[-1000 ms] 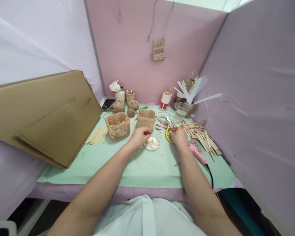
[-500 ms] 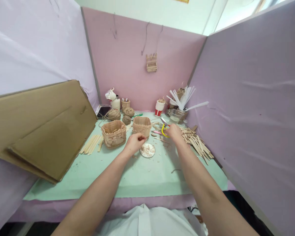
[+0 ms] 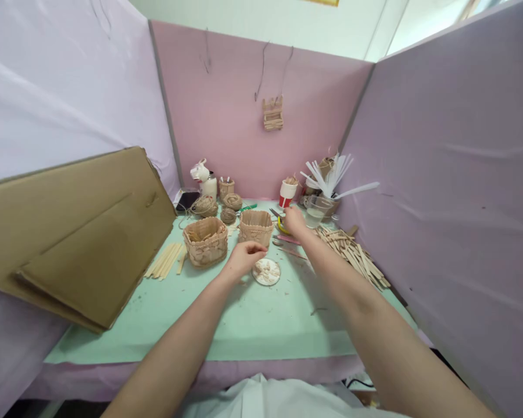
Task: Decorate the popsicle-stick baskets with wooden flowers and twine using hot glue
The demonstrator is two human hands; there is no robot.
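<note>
My left hand (image 3: 246,258) is closed in a pinch just above the left edge of a small round white dish (image 3: 268,271) strewn with small wood-coloured pieces. Whatever its fingertips hold is too small to make out. My right hand (image 3: 294,219) reaches further back, its fingers closed at the yellow handles of a pair of scissors (image 3: 280,224), whose blades point back and left. Directly behind my left hand stands a wooden basket with a scalloped rim (image 3: 255,226). To the left, a second wooden basket (image 3: 206,242) contains thin wood pieces.
Pale sticks (image 3: 163,261) lie at left beside leaning cardboard (image 3: 82,232). A stick pile (image 3: 353,255) occupies the right side. Twine balls (image 3: 206,205), a red-and-white cup (image 3: 287,194) and a clear cup (image 3: 316,212) stand behind. A pink-handled tool (image 3: 287,238) lies near my right hand.
My right hand has moved back and left, and the scissors have shifted left with it. My left hand stays pinched near the dish. The whole view has shifted slightly.
</note>
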